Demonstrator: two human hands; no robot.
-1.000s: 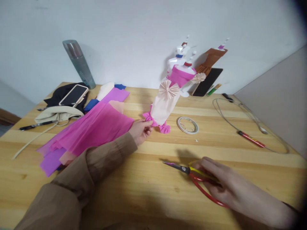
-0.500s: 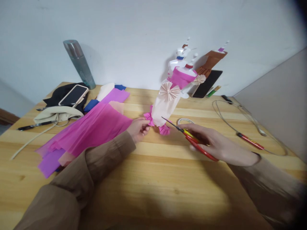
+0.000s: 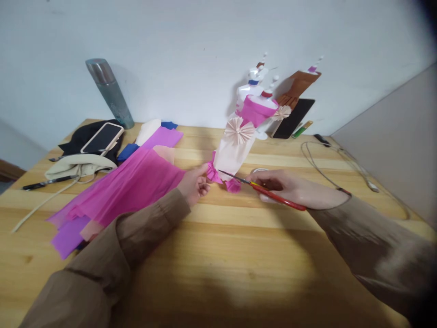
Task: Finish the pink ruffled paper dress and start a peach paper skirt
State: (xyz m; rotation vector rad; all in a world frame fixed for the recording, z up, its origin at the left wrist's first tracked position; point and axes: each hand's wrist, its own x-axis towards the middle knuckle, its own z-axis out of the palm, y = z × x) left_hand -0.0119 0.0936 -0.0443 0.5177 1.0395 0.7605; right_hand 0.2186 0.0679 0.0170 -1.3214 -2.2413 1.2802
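A small white mannequin wears a pink and cream paper dress [image 3: 232,152] with pleated fan rosettes [image 3: 240,130] at its waist. Pink ruffles [image 3: 212,172] gather at the hem. My left hand [image 3: 195,186] pinches the left ruffle between thumb and fingertips. In my right hand [image 3: 283,184] are scissors [image 3: 269,193] with red and yellow handles. Their dark blades point left and reach across the lower hem, the tip close to the pinched ruffle. Whether the blades touch the paper, I cannot tell.
Pink and purple crepe paper [image 3: 136,182] lies left, near a phone [image 3: 103,138], a pouch [image 3: 82,166] and a pen [image 3: 48,182]. A bottle [image 3: 111,93] stands by the wall. Behind the dress are a white mannequin [image 3: 251,91] and a brown-dressed one [image 3: 300,84]. A cable [image 3: 319,171] lies right.
My right hand has brought the scissors left, so their tip is now near the left ruffle. My left hand stays at the ruffle, shifted only slightly.
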